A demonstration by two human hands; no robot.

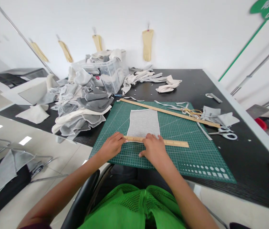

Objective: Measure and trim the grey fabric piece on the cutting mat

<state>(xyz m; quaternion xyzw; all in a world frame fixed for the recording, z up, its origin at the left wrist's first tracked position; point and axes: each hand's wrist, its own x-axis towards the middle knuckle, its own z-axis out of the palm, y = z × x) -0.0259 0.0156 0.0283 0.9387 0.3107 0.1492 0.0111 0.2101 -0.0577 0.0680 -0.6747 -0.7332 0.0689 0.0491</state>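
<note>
A rectangle of light grey knit fabric [144, 122] lies flat on the green cutting mat [179, 127]. A short wooden ruler [176, 143] crosses the fabric's near edge, running from one hand past the other. My left hand [113, 147] is closed at the ruler's left end, its fingertips pinching there beside the fabric's lower left corner. My right hand [154, 147] presses on the middle of the ruler with bent fingers, the thumb on the near side. What lies under the right palm is hidden. A longer wooden ruler [170, 112] slants across the mat beyond the fabric.
Heaped fabric pieces [82, 108] and a full clear plastic bin [112, 71] stand at the left. Gold-handled scissors [191, 112], white-handled scissors [227, 133] and grey scraps [220, 116] lie at the right. More scraps [146, 77] lie behind the mat on the black table [189, 82].
</note>
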